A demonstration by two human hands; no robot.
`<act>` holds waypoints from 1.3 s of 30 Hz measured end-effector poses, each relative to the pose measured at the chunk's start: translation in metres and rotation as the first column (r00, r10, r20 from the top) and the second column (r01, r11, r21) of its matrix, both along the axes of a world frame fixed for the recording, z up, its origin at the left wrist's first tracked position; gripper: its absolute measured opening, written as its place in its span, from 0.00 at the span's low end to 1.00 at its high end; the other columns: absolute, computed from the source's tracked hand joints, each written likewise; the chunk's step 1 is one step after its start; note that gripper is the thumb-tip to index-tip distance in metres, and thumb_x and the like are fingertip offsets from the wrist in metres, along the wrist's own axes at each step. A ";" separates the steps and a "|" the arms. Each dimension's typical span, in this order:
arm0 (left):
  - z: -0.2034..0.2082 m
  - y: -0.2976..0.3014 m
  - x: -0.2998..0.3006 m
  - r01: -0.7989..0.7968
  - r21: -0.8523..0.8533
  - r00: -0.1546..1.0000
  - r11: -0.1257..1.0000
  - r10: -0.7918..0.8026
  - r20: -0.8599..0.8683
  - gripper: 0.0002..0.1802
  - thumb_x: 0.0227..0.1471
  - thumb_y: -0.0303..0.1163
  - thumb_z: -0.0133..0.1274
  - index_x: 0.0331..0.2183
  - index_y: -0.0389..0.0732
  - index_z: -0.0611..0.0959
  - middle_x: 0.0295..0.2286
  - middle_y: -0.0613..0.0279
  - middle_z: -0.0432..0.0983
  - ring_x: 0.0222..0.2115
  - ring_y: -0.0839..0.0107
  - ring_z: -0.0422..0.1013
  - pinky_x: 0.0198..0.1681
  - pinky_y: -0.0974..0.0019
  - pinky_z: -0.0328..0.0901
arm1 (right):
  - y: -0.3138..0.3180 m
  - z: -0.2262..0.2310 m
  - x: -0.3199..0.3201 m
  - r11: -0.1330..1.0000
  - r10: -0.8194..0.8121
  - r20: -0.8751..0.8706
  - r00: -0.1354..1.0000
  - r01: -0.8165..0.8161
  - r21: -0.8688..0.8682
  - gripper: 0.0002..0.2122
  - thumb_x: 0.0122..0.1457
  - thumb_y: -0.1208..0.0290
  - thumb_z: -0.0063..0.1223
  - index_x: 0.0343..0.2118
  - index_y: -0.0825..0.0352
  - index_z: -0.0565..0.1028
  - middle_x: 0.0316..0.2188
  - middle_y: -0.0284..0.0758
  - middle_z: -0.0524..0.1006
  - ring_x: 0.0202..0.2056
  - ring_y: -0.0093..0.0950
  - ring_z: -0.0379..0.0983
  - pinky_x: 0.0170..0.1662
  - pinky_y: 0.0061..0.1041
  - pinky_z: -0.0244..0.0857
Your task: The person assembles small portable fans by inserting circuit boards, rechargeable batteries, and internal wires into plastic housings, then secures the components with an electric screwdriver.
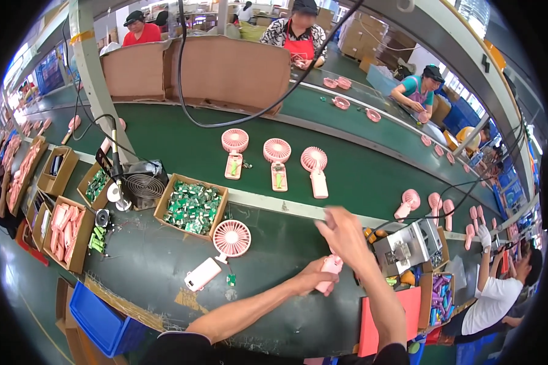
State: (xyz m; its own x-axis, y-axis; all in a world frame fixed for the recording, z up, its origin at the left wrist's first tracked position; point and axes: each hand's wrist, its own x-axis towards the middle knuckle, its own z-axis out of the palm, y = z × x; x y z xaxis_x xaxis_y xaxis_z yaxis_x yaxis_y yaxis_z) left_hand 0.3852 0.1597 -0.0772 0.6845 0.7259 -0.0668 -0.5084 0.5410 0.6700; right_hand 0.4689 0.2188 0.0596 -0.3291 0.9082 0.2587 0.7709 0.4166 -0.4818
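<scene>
At far left you've got a carton [77, 266] of pink parts near the bench's end, with a blue bin [103, 319] below, outside the edge. Moving right, the green cells [97, 239] and the soldering stand [122, 201] crowd that corner, then comes the carton of green boards [182, 228], tight against the pale rail [280, 205]. Just right and nearer you, an opened pink fan [232, 238] lies flat, a small loose board [231, 280] beside its handle. From there to your wrists it's bare dark bench [274, 243], good open room; beyond the rail, three fans [277, 149] are spaced along the green belt [371, 182]. Now your left hand [310, 277]: fingers closed around a pink handle piece [330, 272], held over the bench, well back from the near edge. Your right hand [345, 234] is up just beyond it, fingers partly curled; whether they grip anything, you can't tell from here. It's tighter on this side: the metal fixture [402, 249] sits near that wrist, your forearm crosses the red sheet [371, 331], and a carton [426, 304] of coloured cells lies past it.
</scene>
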 end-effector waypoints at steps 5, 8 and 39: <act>-0.002 0.005 0.007 0.098 0.013 0.995 0.995 -0.098 0.029 0.18 0.48 0.23 0.52 0.42 0.36 0.67 0.24 0.60 0.70 0.17 0.72 0.69 0.18 0.69 0.65 | 0.129 -0.043 -0.065 0.966 -0.094 0.262 0.960 0.152 -0.210 0.27 0.49 0.52 0.60 0.36 0.79 0.72 0.35 0.55 0.76 0.39 0.48 0.75 0.41 0.40 0.68; -0.005 0.001 0.007 0.102 0.029 0.995 0.994 -0.102 0.012 0.19 0.49 0.25 0.53 0.44 0.37 0.68 0.23 0.60 0.70 0.17 0.72 0.68 0.18 0.69 0.63 | 0.163 -0.068 -0.089 0.934 -0.172 0.190 0.967 0.221 -0.280 0.32 0.44 0.45 0.60 0.38 0.75 0.73 0.38 0.51 0.77 0.41 0.45 0.75 0.43 0.40 0.69; -0.002 0.003 0.007 0.234 0.077 0.972 0.969 -0.232 -0.032 0.25 0.46 0.27 0.52 0.48 0.37 0.64 0.26 0.60 0.68 0.17 0.73 0.68 0.17 0.69 0.64 | 0.142 -0.045 -0.119 0.990 0.140 0.369 0.919 -0.129 -0.053 0.27 0.48 0.55 0.61 0.50 0.64 0.71 0.38 0.50 0.73 0.41 0.48 0.72 0.43 0.44 0.67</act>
State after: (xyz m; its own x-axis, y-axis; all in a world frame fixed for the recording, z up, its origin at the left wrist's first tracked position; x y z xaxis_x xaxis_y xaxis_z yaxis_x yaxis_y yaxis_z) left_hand 0.3921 0.1628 -0.0789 0.8346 0.5499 -0.0328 -0.3586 0.5875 0.7254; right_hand 0.3497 0.3610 0.0144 -0.5162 0.8535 0.0706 0.8341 0.5198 -0.1846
